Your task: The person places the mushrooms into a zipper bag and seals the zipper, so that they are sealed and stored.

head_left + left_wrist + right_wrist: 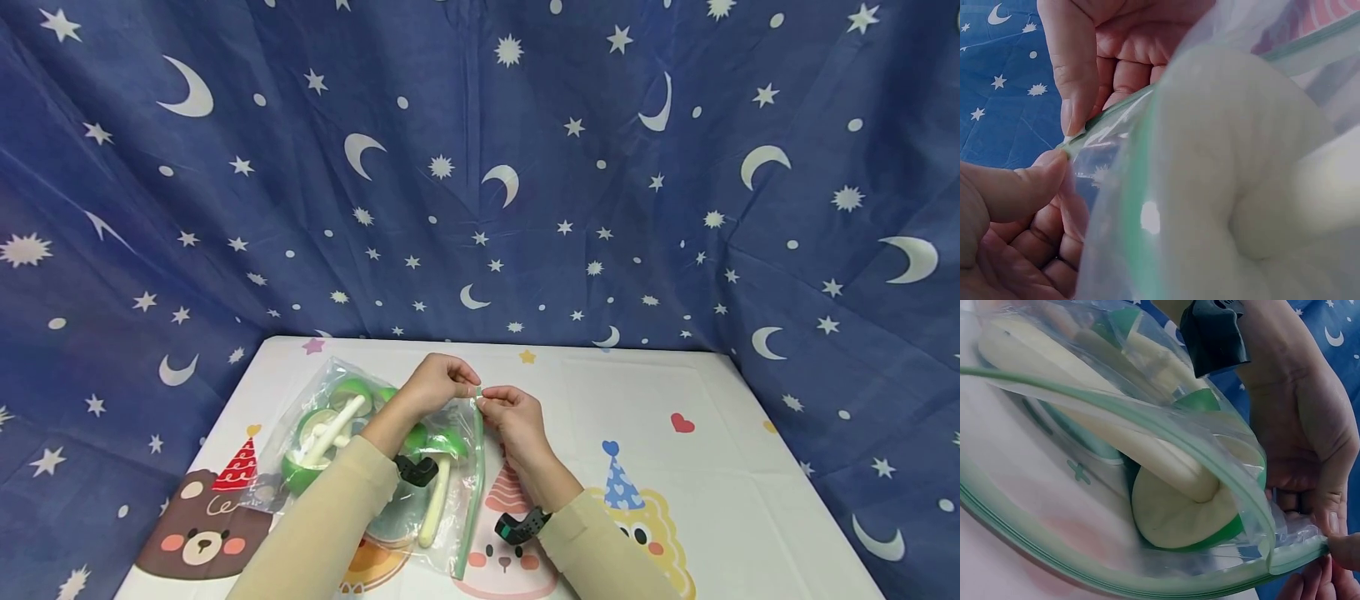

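Note:
A clear zip bag (474, 492) with a green zip strip lies on the table, its mouth toward the right. Inside it are several green-capped, cream-stemmed toy mushrooms (447, 442). My left hand (441, 385) pinches the far end of the zip strip between thumb and forefinger. Just beside it, my right hand (517, 421) pinches the same strip, the fingertips of both hands nearly meeting. In the right wrist view, the bag's green zip strip (1116, 403) gapes away from its other edge, and a toy mushroom (1179, 512) shows inside near the mouth.
The white table (600, 387) carries printed cartoon animals, hearts and stars. A blue curtain (450, 200) with moons and stars hangs behind and at both sides. Each wrist wears a black camera band (522, 527).

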The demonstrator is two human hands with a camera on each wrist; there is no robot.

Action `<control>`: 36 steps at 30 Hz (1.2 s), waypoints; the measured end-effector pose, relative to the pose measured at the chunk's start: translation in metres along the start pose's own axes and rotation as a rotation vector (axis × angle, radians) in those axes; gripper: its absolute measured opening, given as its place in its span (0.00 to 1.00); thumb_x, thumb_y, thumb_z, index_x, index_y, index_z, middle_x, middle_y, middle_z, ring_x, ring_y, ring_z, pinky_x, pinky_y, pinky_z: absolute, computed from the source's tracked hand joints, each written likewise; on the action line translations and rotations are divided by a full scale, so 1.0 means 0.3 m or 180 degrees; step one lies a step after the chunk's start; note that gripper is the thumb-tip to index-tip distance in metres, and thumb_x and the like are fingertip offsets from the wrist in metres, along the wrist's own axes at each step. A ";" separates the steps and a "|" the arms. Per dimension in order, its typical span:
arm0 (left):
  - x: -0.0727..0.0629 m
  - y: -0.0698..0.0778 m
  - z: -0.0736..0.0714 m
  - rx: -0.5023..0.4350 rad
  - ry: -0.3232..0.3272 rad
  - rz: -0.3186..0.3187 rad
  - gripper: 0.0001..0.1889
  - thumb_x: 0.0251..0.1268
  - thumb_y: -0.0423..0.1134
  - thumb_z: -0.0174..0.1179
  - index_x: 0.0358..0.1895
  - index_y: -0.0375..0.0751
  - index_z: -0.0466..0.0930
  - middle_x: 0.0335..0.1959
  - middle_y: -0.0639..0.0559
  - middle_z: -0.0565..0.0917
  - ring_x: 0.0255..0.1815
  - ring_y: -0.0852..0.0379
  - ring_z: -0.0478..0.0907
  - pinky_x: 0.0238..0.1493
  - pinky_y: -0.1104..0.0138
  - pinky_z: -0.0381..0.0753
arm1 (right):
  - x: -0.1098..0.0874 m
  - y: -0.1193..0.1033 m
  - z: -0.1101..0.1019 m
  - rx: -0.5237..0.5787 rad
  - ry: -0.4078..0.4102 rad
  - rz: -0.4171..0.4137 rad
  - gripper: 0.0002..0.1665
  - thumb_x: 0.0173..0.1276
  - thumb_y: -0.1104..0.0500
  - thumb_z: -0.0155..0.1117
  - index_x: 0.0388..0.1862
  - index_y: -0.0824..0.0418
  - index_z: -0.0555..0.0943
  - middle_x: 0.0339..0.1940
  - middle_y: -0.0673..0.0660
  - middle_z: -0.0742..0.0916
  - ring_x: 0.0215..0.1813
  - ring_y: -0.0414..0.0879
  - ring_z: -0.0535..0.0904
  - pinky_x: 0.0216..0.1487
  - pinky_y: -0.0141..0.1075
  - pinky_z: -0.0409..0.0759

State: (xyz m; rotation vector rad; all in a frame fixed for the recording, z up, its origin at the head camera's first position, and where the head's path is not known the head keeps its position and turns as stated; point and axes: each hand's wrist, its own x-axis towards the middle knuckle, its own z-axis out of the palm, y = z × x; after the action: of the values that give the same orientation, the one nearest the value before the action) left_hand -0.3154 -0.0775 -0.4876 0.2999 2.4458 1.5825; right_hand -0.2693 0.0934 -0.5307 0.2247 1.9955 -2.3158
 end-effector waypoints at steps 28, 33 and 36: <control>0.008 -0.002 -0.007 0.0076 0.0326 -0.0052 0.03 0.65 0.27 0.71 0.39 0.37 0.91 0.31 0.50 0.87 0.34 0.59 0.81 0.38 0.70 0.80 | -0.075 0.047 -0.028 -0.0519 -0.0242 0.0258 0.11 0.68 0.65 0.73 0.47 0.67 0.86 0.30 0.52 0.89 0.34 0.41 0.83 0.39 0.31 0.85; 0.006 -0.001 -0.012 0.0044 0.0332 -0.0082 0.04 0.65 0.27 0.71 0.39 0.37 0.91 0.31 0.50 0.87 0.34 0.59 0.82 0.38 0.70 0.80 | -0.095 0.057 -0.029 -0.0537 -0.0287 0.0284 0.12 0.68 0.64 0.74 0.47 0.68 0.86 0.30 0.52 0.89 0.34 0.40 0.84 0.38 0.30 0.85; 0.002 -0.001 -0.016 0.0050 0.0341 -0.0091 0.03 0.65 0.27 0.71 0.39 0.37 0.91 0.31 0.49 0.88 0.34 0.58 0.82 0.38 0.70 0.81 | -0.112 0.059 -0.024 -0.0511 -0.0306 0.0321 0.12 0.67 0.65 0.74 0.47 0.69 0.86 0.29 0.51 0.89 0.32 0.40 0.83 0.36 0.30 0.84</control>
State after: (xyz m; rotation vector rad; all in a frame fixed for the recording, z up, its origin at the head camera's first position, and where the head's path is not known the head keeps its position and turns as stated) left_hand -0.3173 -0.0817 -0.4859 0.1863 2.5312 1.6079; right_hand -0.2331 0.0965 -0.5435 0.1944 2.0591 -2.0540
